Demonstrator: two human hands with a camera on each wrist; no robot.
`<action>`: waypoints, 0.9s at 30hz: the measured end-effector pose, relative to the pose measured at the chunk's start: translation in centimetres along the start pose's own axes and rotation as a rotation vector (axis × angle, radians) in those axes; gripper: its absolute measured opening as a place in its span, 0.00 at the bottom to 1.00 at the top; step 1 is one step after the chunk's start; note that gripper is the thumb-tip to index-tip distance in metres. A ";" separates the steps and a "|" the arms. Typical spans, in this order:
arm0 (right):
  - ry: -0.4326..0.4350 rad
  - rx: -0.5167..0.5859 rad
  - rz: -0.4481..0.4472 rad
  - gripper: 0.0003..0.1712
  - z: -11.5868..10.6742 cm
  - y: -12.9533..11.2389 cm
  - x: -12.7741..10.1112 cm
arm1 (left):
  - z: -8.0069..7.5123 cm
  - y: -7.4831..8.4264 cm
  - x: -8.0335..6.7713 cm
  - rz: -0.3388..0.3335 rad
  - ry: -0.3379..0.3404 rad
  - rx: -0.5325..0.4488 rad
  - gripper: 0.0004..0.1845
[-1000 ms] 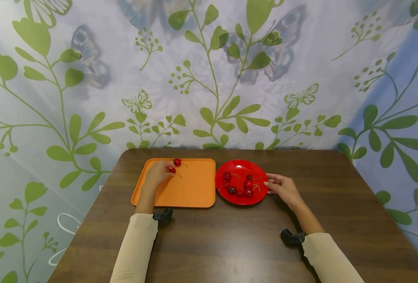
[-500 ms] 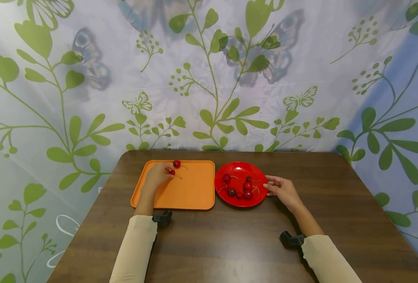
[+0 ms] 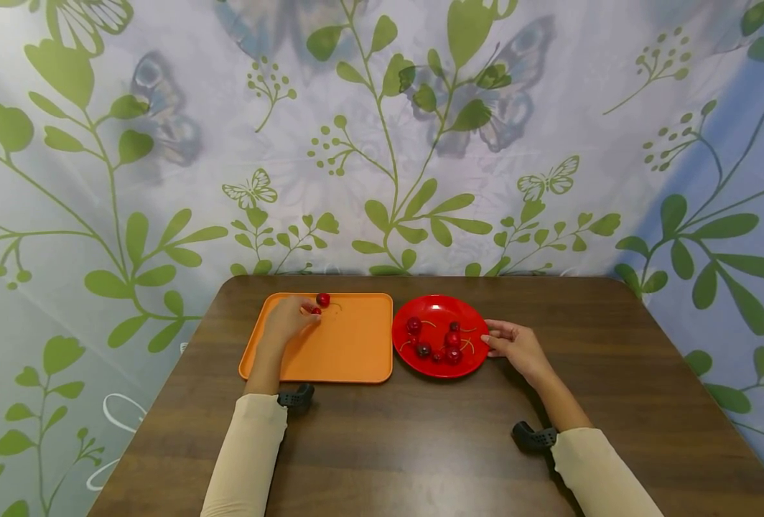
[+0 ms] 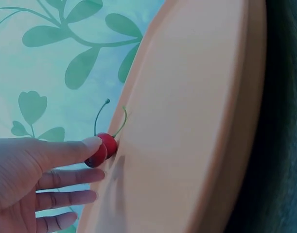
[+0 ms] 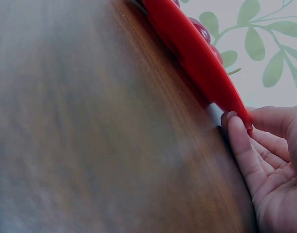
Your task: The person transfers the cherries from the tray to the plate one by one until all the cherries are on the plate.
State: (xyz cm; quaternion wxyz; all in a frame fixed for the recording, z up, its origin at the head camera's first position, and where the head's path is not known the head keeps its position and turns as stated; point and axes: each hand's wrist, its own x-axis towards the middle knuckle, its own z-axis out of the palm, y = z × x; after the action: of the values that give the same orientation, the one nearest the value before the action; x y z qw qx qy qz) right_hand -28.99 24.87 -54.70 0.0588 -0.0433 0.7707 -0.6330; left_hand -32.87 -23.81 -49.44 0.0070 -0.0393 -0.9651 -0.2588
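My left hand [image 3: 289, 319] is over the left part of the orange tray [image 3: 356, 352], pinching a red cherry [image 4: 95, 158] between thumb and forefinger. Its other fingers are spread below in the left wrist view. Just beyond, a second cherry [image 3: 323, 299] lies near the tray's far edge, its green stem pointing right. To the right is a round red plate [image 3: 430, 309] bearing several cherries [image 3: 453, 339], some dark and some bright, with stems. My right hand [image 3: 514, 346] grips the plate's right rim, thumb on top and fingers beneath in the right wrist view.
Tray and plate sit side by side near the far edge of a brown wooden table [image 3: 408, 445]. A leaf-and-butterfly patterned cloth [image 3: 369, 143] hangs right behind the table. Dark wrist bands [image 3: 298, 397] sit at both sleeves.
The pinched cherry's stem, which pointed right and down below the fingers, has swung up. The left hand has shifted very slightly right. The right hand keeps its hold on the plate.
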 end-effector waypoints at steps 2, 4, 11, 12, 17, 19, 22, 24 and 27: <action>0.001 0.001 -0.001 0.28 0.0 0.1 0.0 | -0.1 0.1 0.0 0.004 0.002 -0.039 0.12; 0.002 0.002 -0.003 0.28 0.0 0.1 0.1 | -0.2 0.3 0.0 0.025 0.008 -0.079 0.14; 0.003 0.001 -0.004 0.28 -0.1 0.2 0.2 | -0.3 0.8 0.0 0.084 0.023 -0.153 0.14; -0.001 0.004 -0.005 0.28 -0.1 0.2 0.2 | -0.3 0.8 0.0 0.088 0.026 -0.159 0.14; -0.012 0.025 -0.010 0.29 0.0 0.0 -0.1 | -0.2 1.2 0.0 0.109 0.048 -0.210 0.14; -0.009 0.027 -0.012 0.29 0.0 0.0 -0.1 | -0.1 1.3 0.0 0.114 0.060 -0.214 0.14; -0.011 0.022 -0.017 0.29 0.0 0.0 0.0 | -0.1 1.6 0.0 0.126 0.075 -0.205 0.12; -0.008 0.019 -0.015 0.29 0.0 0.0 0.0 | 0.0 1.8 0.0 0.135 0.077 -0.199 0.11; -0.005 0.014 -0.012 0.28 -0.1 0.1 0.1 | 0.0 2.2 0.1 0.150 0.072 -0.188 0.10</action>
State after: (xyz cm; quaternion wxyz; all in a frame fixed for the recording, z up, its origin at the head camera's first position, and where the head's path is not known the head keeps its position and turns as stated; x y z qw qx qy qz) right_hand -29.11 24.94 -54.79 0.0572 -0.0493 0.7659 -0.6386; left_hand -32.76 -21.93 -48.34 0.0570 -0.1024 -0.9301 -0.3480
